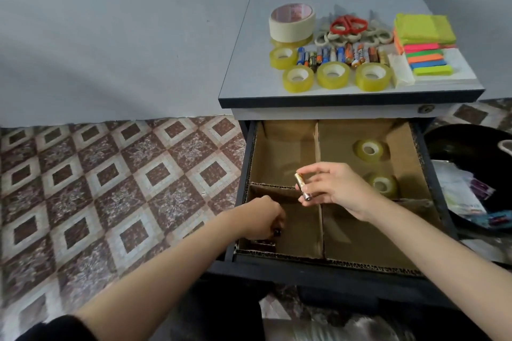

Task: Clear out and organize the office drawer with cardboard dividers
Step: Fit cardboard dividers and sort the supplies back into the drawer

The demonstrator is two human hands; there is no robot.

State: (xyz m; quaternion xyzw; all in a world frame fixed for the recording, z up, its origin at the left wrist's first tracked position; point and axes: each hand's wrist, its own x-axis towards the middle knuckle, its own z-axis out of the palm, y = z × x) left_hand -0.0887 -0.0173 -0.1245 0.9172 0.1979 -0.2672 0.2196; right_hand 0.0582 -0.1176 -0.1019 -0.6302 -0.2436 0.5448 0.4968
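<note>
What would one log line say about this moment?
left hand: grips dark item in near-left compartment | right hand: pinches gold battery over drawer | tape rolls: two in far-right compartment

I can make out no text from here. The roll of masking tape (292,22) on the bench (249,77) has reddish print inside its core, too blurred to read. The row of batteries (340,55) carries coloured labels, all too small. The gold battery (302,186) in my right hand (340,188) shows no legible lettering. Print on the packets (465,196) at the far right is smeared.
</note>
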